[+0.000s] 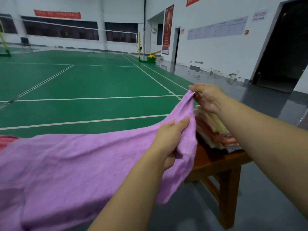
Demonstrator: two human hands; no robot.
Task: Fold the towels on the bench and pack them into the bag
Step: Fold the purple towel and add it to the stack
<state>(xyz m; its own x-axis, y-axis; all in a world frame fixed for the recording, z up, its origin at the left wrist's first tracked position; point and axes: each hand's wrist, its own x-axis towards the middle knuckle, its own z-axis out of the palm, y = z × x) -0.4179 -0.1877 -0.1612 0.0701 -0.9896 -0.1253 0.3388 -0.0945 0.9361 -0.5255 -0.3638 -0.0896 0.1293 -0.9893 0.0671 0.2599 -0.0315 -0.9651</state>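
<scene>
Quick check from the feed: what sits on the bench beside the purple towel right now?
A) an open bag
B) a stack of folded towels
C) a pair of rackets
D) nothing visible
B: a stack of folded towels, cream and orange-red, lies on the bench just right of the purple towel, which both hands, left and right, hold by one end.

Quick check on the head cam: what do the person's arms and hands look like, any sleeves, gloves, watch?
Both forearms are bare as far as the frame shows: no sleeves in view. The left hand and right hand have no gloves, and no rings, watch or wristband are visible. Fingernails look short and unpainted.
</scene>
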